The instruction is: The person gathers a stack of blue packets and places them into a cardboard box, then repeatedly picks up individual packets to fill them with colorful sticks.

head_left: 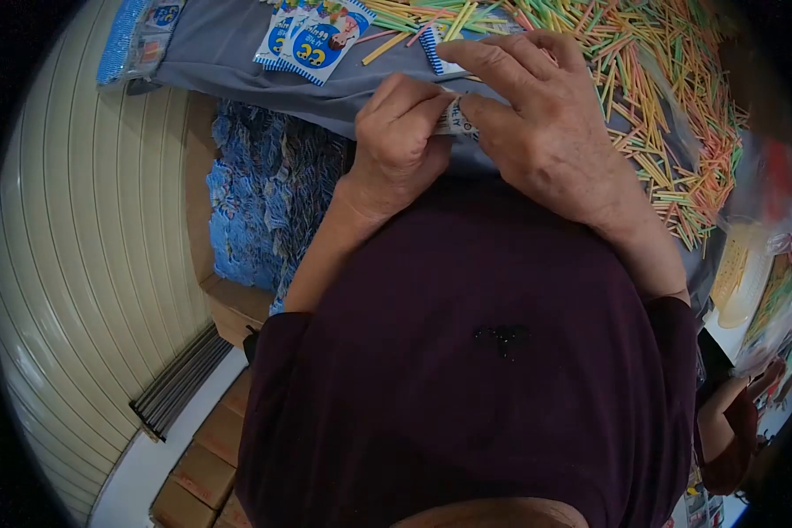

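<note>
Over the near edge of the table, both hands are at a small printed white packet (454, 120). My left hand (396, 145) is closed, its thumb and fingers pinching the packet's left end. At the packet's right end is my right hand (550, 132), with its lower digits on the packet and its other fingers raised and bent above. The hands cover much of the packet, so its contents are hidden. Just beyond, a similar blue-striped packet (431, 51) lies partly behind my right fingers. Several blue-and-white packets (319, 44) overlap to the left.
Thin pastel sticks (651, 97) are heaped over the grey cloth (229, 44). A cardboard box (204, 255) of blue packets (246, 207) stands below left. At far left is a clear bag (145, 40). Right are a pale basket (741, 273) and another person's arm (722, 414).
</note>
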A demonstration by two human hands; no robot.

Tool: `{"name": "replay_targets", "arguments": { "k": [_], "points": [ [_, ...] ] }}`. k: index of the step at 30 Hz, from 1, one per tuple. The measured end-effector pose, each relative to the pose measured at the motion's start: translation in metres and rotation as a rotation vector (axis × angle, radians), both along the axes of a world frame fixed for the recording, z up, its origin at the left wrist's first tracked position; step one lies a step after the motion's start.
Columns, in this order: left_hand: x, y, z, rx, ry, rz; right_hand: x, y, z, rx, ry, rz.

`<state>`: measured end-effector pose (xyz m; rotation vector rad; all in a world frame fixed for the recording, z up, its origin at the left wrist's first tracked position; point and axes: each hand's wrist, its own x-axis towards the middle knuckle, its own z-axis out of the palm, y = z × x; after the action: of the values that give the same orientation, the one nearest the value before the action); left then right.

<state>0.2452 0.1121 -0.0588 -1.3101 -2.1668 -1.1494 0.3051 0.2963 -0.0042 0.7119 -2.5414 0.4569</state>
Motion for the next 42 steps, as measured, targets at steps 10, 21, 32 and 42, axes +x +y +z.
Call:
{"name": "replay_targets", "arguments": {
  "k": [10,21,32,42],
  "points": [
    [-0.006,0.003,0.001,0.016,-0.227,-0.026,-0.005,0.014,-0.025,-0.165,0.031,-0.002],
    [-0.009,0.005,-0.007,-0.089,-0.131,-0.070,-0.004,0.008,-0.037,0.060,-0.110,-0.047],
    [-0.010,-0.001,-0.007,-0.181,-0.127,0.030,-0.001,0.023,-0.029,0.044,-0.073,-0.065],
    [-0.024,0.004,-0.012,0.026,-0.147,0.063,0.033,0.128,0.014,-0.550,-0.187,-0.193]
  ]
}}
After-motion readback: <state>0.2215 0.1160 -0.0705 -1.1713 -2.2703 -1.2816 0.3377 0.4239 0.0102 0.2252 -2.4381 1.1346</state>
